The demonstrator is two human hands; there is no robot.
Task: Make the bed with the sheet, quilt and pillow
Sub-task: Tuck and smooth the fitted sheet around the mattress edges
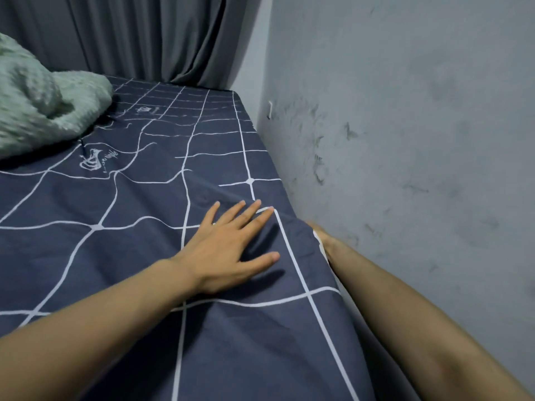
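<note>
Two hands on navy grid sheet (139,256): L hand (228,244) flat, fingers spread, pressing; R hand (321,235) tucked under edge at 3 o'clock by wall (405,140), grip can't tell. Sheet mostly spread, wrinkled. Green fluffy quilt (34,111) bunched at 10 o'clock, unspread. Pillow not visible.

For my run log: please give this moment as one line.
stage: tucking sheet at wall side | left hand: flat on sheet | right hand: behind sheet edge, fingers hidden | quilt: bunched far left
</note>
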